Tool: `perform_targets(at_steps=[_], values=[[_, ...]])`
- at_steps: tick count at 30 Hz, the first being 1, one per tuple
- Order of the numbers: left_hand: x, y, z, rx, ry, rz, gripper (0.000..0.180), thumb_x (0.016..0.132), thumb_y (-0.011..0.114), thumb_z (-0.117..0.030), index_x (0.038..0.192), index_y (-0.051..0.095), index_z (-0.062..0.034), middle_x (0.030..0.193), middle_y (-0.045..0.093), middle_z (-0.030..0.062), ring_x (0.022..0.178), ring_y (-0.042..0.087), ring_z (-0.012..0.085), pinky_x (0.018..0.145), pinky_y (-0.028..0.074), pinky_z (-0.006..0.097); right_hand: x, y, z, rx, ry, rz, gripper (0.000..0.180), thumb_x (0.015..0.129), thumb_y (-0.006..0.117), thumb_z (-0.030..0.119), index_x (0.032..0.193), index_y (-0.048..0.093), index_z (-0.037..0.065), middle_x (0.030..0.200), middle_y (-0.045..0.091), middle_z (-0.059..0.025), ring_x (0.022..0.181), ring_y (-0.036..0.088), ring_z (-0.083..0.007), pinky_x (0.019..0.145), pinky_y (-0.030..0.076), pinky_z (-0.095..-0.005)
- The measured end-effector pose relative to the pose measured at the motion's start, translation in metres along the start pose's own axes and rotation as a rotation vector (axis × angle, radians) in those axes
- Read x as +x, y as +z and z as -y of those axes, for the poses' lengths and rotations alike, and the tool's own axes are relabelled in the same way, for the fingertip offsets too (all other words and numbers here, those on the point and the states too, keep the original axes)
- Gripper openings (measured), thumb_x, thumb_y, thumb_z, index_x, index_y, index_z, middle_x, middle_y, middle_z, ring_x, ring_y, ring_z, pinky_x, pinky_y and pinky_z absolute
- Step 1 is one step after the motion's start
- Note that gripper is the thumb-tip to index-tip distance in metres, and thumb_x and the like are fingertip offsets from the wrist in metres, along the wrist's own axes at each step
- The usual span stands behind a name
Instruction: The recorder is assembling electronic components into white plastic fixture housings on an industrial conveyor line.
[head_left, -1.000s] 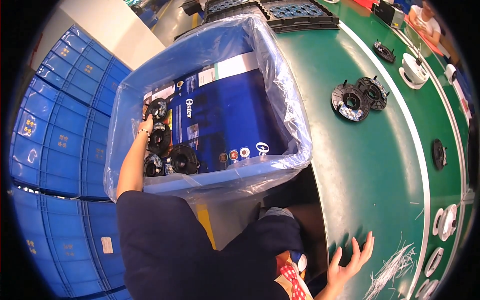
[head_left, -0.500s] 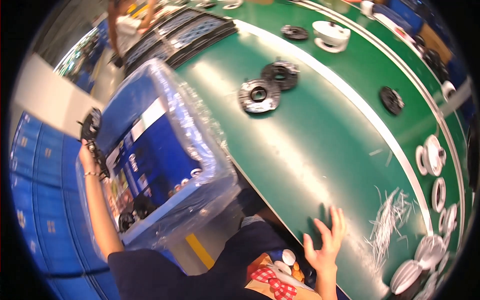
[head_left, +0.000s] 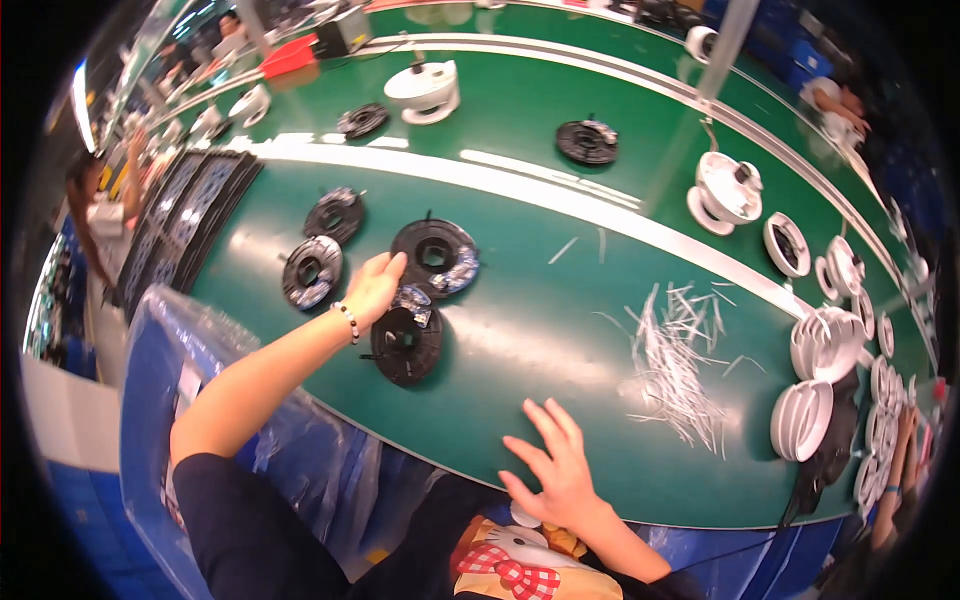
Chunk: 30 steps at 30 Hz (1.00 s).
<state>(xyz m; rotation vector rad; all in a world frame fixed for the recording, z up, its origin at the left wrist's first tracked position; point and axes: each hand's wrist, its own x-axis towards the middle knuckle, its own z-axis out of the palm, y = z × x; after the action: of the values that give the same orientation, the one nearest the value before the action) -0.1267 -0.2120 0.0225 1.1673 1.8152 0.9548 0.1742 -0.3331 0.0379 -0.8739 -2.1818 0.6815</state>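
My left hand (head_left: pixel 376 288), a beaded bracelet at its wrist, is closed on two round black plastic parts at the table's near side. The upper black part (head_left: pixel 433 255) is a disc with a central hole and a small circuit board at its edge. Below it the lower black part (head_left: pixel 405 345) shows a similar hole and board. My fingertips cover where the two meet; whether they rest on the table I cannot tell. My right hand (head_left: pixel 558 470) hovers over the table's near edge, fingers spread, holding nothing. Left of my left hand lie two similar black parts (head_left: pixel 312 272).
Loose white strips (head_left: pixel 680 365) lie in a heap on the green table (head_left: pixel 520 350). White round housings (head_left: pixel 800 420) are stacked at the right. More parts sit on the far belt (head_left: pixel 520 100). A plastic-lined blue bin (head_left: pixel 150 400) and black trays (head_left: pixel 185 225) stand left; people work nearby.
My left hand has moved from over the blue bin to the table, bringing the two black parts along. The view has turned right. My right hand stays spread near the table edge.
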Motion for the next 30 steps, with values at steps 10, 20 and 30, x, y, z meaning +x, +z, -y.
perform_targets(at_steps=[10, 20, 30], values=[[0.021, -0.015, -0.137, 1.192, 0.669, -0.414, 0.042, 0.072, 0.061, -0.023, 0.103, 0.046, 0.0008, 0.092, 0.055, 0.0192, 0.080, 0.056, 0.0329, 0.068, 0.045, 0.041, -0.010, -0.010, -0.013, 0.057, 0.052, -0.012, 0.036, 0.063, 0.068, 0.017, 0.097, 0.058, 0.006, 0.124, 0.040, -0.0175, 0.113, 0.036, -0.0374, 0.091, 0.034, -0.0424], [0.141, 0.214, -0.161, 1.079, 0.901, -0.046, 0.035, 0.070, 0.054, -0.009, 0.104, 0.048, -0.0032, 0.116, 0.045, 0.0144, 0.110, 0.042, 0.0285, 0.082, 0.044, 0.041, -0.006, -0.009, -0.006, 0.127, 0.062, -0.012, 0.038, 0.062, 0.070, 0.015, 0.096, 0.058, 0.006, 0.123, 0.041, -0.0180, 0.113, 0.037, -0.0376, 0.091, 0.034, -0.0425], [0.112, 0.100, -0.160, 0.950, 1.061, -0.021, 0.013, 0.069, 0.060, -0.014, 0.075, 0.058, -0.0025, 0.073, 0.058, 0.0148, 0.072, 0.057, 0.0317, 0.064, 0.046, 0.041, -0.003, -0.008, -0.003, 0.102, 0.107, 0.021, 0.039, 0.058, 0.070, 0.012, 0.094, 0.059, 0.006, 0.122, 0.040, -0.0200, 0.113, 0.034, -0.0399, 0.091, 0.032, -0.0441]])
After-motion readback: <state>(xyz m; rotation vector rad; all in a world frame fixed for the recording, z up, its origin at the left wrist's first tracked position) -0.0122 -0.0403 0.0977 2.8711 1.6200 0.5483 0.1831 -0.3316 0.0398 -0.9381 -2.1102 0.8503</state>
